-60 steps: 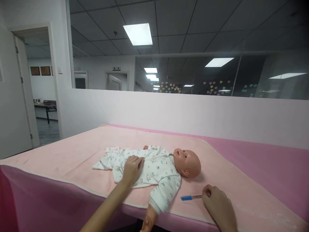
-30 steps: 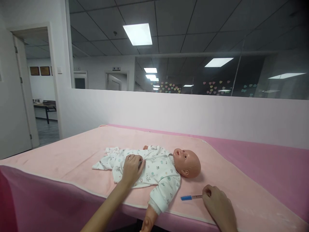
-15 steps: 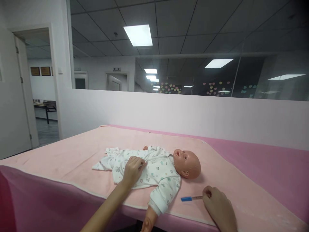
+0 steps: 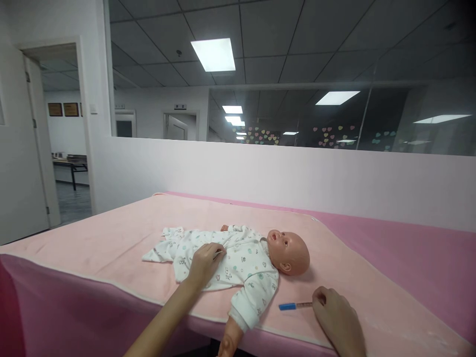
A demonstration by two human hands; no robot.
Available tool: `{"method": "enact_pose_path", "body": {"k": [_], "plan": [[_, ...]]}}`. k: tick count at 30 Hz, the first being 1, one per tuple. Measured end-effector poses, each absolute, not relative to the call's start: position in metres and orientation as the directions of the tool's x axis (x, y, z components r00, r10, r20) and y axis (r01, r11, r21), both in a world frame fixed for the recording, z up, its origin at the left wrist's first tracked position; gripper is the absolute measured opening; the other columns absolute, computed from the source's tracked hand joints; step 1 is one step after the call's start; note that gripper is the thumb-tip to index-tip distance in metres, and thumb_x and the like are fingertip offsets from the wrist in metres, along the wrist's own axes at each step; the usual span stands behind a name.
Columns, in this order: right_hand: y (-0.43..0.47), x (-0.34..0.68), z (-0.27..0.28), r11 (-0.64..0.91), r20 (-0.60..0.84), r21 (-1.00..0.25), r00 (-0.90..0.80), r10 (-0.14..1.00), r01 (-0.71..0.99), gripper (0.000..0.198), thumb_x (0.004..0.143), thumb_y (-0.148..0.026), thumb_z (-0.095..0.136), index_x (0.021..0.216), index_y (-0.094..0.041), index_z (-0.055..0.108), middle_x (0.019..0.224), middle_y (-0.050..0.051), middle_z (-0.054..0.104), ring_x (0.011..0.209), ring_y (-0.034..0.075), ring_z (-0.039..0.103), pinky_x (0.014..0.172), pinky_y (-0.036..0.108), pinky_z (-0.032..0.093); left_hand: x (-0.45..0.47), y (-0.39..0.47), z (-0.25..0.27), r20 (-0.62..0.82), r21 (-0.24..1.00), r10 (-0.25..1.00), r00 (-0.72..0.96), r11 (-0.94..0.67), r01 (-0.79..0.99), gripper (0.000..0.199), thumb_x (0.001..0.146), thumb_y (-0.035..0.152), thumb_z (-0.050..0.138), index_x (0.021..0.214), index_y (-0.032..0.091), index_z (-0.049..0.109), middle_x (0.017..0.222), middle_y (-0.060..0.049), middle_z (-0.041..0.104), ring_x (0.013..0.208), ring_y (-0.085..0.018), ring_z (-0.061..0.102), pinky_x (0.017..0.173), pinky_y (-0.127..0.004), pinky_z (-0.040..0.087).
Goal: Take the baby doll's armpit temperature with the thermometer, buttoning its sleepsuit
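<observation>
A baby doll (image 4: 288,253) in a white printed outfit (image 4: 241,258) lies on its back, head to the right and one arm hanging over the near edge. My left hand (image 4: 206,263) rests on the doll's belly, fingers closed in a pinch. A bit of white shows between thumb and forefinger, perhaps a fold of the outfit; I cannot make it out. Right of the doll, a slim blue-ended stick (image 4: 288,307) lies flat on the cloth. My right hand (image 4: 336,315) is closed at its other end, which the curled fingers hide.
A peach cloth (image 4: 111,238) covers the surface, over a pink cover (image 4: 390,233) that shows at the back and right. Behind stands a white half-wall (image 4: 260,173) with glass above it. At the left is an open door (image 4: 22,148).
My left hand has lowered very slightly on the doll's belly. My right hand, the stick and the doll stay where they were.
</observation>
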State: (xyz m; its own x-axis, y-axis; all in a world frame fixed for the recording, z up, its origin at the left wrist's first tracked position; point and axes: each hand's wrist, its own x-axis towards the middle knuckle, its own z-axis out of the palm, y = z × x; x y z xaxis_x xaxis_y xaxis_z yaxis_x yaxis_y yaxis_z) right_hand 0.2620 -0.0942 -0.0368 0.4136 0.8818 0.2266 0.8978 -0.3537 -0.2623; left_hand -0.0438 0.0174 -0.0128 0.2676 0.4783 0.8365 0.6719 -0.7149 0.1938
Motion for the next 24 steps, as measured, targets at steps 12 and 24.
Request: {"method": "enact_pose_path", "body": {"k": [12,24], "plan": [[-0.0956,0.2614,-0.0364,-0.348,0.242,-0.259,0.409,0.88,0.901,0.024,0.077,-0.021,0.031,0.071,-0.021,0.053,0.08,0.007,0.06,0.079,0.024,0.054,0.066,0.031,0.034,-0.0437,0.0103,-0.0052,0.789,0.195,0.507,0.348,-0.743,0.64,0.016,0.079,0.012,0.038,0.081,0.019,0.052,0.08,-0.003,0.058,0.074,-0.014,0.053,0.067,-0.026,0.043],[-0.0954,0.2623,-0.0371,-0.336,0.251,-0.273,0.404,0.88,0.902,0.023,0.078,-0.021,0.033,0.071,-0.021,0.055,0.078,0.007,0.06,0.077,0.022,0.053,0.065,0.031,0.035,-0.0431,0.0139,-0.0109,0.791,0.218,0.517,0.325,-0.737,0.64,0.02,0.079,0.009,0.037,0.078,0.02,0.053,0.08,-0.001,0.062,0.077,-0.014,0.056,0.071,-0.027,0.046]]}}
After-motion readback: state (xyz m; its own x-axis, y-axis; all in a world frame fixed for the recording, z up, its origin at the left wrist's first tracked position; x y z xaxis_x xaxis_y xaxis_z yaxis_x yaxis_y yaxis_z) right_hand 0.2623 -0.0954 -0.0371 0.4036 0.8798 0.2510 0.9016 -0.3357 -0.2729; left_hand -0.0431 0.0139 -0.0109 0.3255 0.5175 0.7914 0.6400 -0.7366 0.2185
